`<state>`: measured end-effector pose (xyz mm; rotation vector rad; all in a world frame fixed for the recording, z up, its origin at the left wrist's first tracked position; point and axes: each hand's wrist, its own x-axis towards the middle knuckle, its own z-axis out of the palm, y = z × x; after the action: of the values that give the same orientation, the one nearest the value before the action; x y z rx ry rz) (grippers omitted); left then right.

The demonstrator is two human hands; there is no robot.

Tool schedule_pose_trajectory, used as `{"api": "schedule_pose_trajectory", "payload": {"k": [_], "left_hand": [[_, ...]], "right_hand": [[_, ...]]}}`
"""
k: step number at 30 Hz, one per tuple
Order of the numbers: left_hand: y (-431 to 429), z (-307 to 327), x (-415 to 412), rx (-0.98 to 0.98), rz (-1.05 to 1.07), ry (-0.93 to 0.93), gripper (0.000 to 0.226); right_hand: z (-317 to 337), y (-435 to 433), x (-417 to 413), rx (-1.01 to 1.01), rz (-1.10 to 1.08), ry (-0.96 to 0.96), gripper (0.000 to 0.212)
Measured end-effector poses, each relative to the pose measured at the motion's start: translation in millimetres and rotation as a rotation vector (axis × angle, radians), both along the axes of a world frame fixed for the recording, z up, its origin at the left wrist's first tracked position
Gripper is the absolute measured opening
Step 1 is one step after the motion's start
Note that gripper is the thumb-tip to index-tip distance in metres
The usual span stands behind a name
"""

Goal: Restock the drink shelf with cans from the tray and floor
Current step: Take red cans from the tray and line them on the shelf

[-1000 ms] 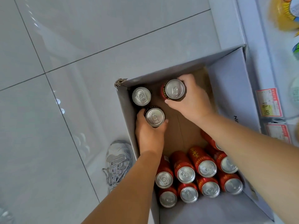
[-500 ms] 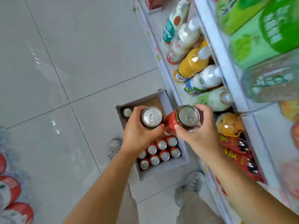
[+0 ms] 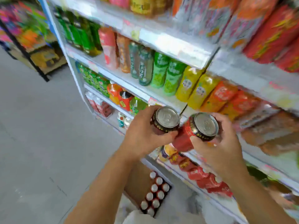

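Left hand (image 3: pixel 142 136): fingers clamped round the left can, thumb across its near side.
Left can (image 3: pixel 167 118): held in the air in front of the shelf unit, lid tilted toward the camera. Round silver top with pull tab, dark band with gold print under the rim.
Right hand (image 3: pixel 223 143): fingers clamped round the right can near its rim.
Right can (image 3: pixel 205 125): also in the air, just right of the left can and seemingly touching it. Smooth red cylinder, same silver lid and dark band.
Edges: white lips of the shelf unit (image 3: pixel 178 44) running diagonally, upper left to lower right. One lip just beyond both cans.
Open room: broad stretch of smooth grey floor (image 3: pixel 40 126) left of the arms.
Cardboard box (image 3: pixel 135 181): brown, matte, on the floor at the foot of the shelves, below the forearms.
Boxed cans (image 3: pixel 155 191): upright in tight rows, silver lids up.
Shelf stock: tall green bottles (image 3: pixel 161 73) and yellow bottles (image 3: pixel 189 84), glossy, blurred.
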<state>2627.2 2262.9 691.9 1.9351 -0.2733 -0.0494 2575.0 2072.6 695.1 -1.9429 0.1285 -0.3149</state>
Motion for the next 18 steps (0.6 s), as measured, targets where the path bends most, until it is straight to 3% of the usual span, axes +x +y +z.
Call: {"api": "schedule_pose_trajectory", "payload": {"k": [8,14,18], "left_hand": [[-119.1,99.7,-4.1,-0.018,-0.263,-0.197,0.043],[-204.9,130.4,-20.7,-0.110,-0.223,-0.235,0.040],[-245.6,138.3,-21.6,-0.169,-0.152,-0.217,0.046]], "right_hand": [[92.8,-102.3,-38.5,0.020,-0.303,-0.279,0.055],[141.5,-195.5,-50.5,-0.083,-0.424,-0.399,0.046],[157.9,-252.2,-34.1,-0.136,-0.414,-0.368,0.046]]}}
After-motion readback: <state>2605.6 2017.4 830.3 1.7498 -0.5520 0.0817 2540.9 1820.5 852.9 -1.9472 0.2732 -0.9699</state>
